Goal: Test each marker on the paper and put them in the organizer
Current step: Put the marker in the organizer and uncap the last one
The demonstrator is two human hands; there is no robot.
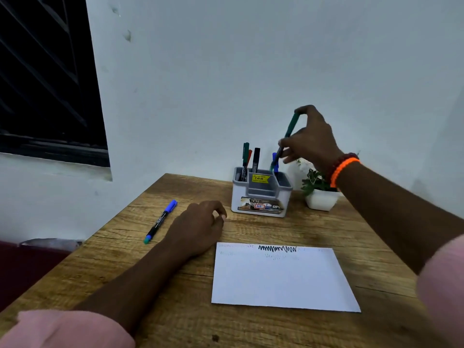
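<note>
A green marker [288,136] is pinched between the thumb and curled fingers [285,144] of the right hand [310,138], which is raised above the right side of the organizer [261,194]. The marker is tilted, its upper end by the fingertips at the top and its lower tip angled down to the rim of the organizer's right rear compartment, beside a blue marker [275,162] already stood there. In the left rear compartments a dark green marker [245,156], a red marker [249,156] and a black marker [256,159] are seen upright; which compartment holds each cannot be told exactly. The organizer is placed at the far side of the wooden table [175,285], just beside a small potted plant [319,192] in a white pot. The left hand [198,227] is rested on the table with its fingers loosely curled and nothing held. To its left, apart from the hand, a blue-capped marker [160,221] is laid flat on the table. The paper [278,280] lies near the front, right of the left forearm, with a black scribble [277,248] and fainter marks along its far edge. An orange band [342,169] is worn on the right wrist.
</note>
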